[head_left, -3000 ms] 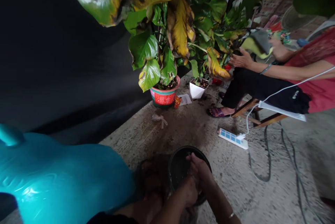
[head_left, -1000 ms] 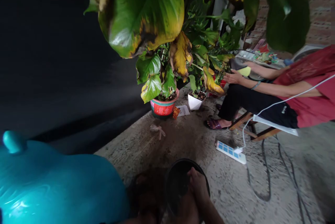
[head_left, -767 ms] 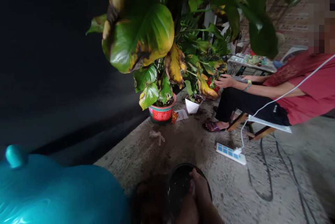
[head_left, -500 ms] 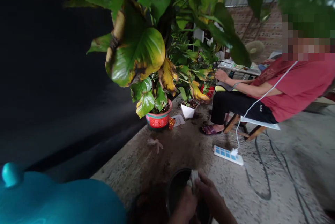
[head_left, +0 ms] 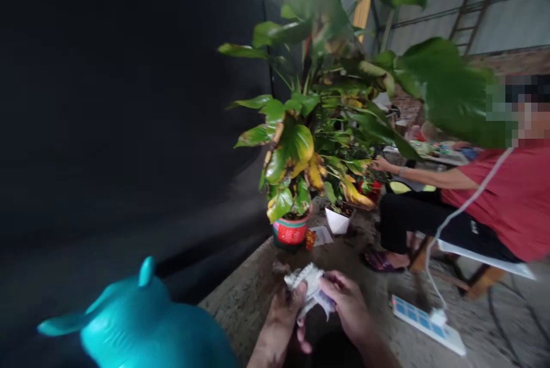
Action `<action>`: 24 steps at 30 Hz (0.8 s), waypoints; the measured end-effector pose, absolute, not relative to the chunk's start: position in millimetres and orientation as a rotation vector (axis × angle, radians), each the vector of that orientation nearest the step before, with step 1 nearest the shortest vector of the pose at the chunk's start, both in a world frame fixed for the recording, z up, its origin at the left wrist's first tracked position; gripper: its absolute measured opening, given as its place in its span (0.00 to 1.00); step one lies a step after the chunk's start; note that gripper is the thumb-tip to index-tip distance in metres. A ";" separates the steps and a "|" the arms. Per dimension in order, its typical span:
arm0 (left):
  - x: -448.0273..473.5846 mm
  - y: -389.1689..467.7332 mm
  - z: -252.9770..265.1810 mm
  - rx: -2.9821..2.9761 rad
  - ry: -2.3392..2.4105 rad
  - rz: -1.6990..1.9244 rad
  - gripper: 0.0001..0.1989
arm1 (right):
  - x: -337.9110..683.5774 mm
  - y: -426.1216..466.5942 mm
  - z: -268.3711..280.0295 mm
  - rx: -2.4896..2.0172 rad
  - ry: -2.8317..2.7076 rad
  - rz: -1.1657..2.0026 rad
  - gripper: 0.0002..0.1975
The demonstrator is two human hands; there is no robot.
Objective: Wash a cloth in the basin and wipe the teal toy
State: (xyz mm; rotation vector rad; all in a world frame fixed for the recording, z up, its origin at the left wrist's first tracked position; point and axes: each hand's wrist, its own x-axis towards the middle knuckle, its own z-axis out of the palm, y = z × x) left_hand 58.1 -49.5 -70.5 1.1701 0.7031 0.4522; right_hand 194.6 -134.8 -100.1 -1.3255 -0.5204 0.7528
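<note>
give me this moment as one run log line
left hand: gripping white cloth | right hand: gripping same cloth | cloth: bunched, raised between hands | nearby: teal animal-shaped object, red potted plant, seated person in red

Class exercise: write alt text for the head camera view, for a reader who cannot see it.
Two hands, left hand and right hand, together hold a crumpled white cloth above a concrete floor. Beyond stands a leafy plant in a red pot; a seated person is at right.

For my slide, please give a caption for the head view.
Both hands, left hand and right hand, hold a crumpled whitish cloth before potted plants.
</note>
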 end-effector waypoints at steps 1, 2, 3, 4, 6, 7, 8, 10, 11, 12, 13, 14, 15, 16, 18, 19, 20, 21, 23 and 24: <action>42.3 -41.3 -62.8 1.178 0.658 0.435 0.27 | 186.5 -123.8 -90.3 -1.307 -0.587 0.784 0.23; 24.9 -32.7 -56.6 1.189 0.636 0.427 0.27 | 176.6 -112.2 -81.4 -1.297 -0.668 0.816 0.22; 6.2 -24.3 -52.0 1.209 0.654 0.435 0.27 | 165.1 -100.4 -73.5 -1.301 -0.758 0.851 0.21; -13.6 -16.5 -49.0 1.223 0.706 0.467 0.29 | 152.0 -88.6 -67.0 -1.318 -0.861 0.891 0.19; -55.1 -4.4 -47.3 1.207 0.830 0.538 0.31 | 122.9 -66.7 -58.6 -1.369 -1.093 0.963 0.14; -75.9 -0.6 -48.6 1.172 0.885 0.563 0.31 | 107.9 -57.4 -56.6 -1.406 -1.222 0.982 0.10; -96.4 1.7 -51.2 1.128 0.937 0.590 0.32 | 93.3 -49.2 -55.9 -1.437 -1.349 0.986 0.07; -134.9 2.5 -60.1 1.021 1.042 0.665 0.33 | 67.7 -36.5 -56.6 -1.485 -1.551 0.940 0.02; -152.4 1.6 -66.0 0.969 1.097 0.706 0.33 | 57.2 -31.4 -57.2 -1.507 -1.618 0.884 0.04; -168.3 0.1 -72.6 0.922 1.146 0.741 0.33 | 48.3 -26.7 -57.3 -1.519 -1.676 0.823 0.08; -182.3 -1.5 -79.7 0.885 1.182 0.765 0.32 | 40.6 -22.3 -56.9 -1.519 -1.737 0.770 0.11; -194.1 -3.1 -87.1 0.853 1.207 0.778 0.31 | 33.9 -17.9 -55.9 -1.513 -1.806 0.726 0.13; -203.4 -4.5 -94.4 0.818 1.220 0.779 0.30 | 27.6 -13.5 -54.6 -1.509 -1.886 0.687 0.13; -210.2 -5.6 -101.3 0.774 1.224 0.778 0.29 | 21.5 -9.0 -53.4 -1.499 -1.960 0.664 0.12; -216.8 -7.1 -113.1 0.674 1.215 0.792 0.28 | 9.4 -0.4 -52.6 -1.470 -1.995 0.705 0.09; -217.3 -7.6 -117.8 0.626 1.210 0.809 0.28 | 3.5 3.4 -53.6 -1.455 -1.944 0.769 0.08; -216.6 -7.9 -121.7 0.591 1.203 0.834 0.28 | -1.8 6.7 -55.7 -1.445 -1.873 0.849 0.08; -215.2 -8.3 -124.9 0.570 1.196 0.864 0.27 | -6.5 9.3 -58.6 -1.441 -1.790 0.957 0.10; -212.5 -8.8 -130.6 0.548 1.199 0.908 0.28 | -13.1 13.0 -65.4 -1.412 -1.618 1.209 0.14; -211.7 -8.8 -133.6 0.539 1.211 0.913 0.29 | -15.1 14.5 -68.4 -1.369 -1.548 1.322 0.16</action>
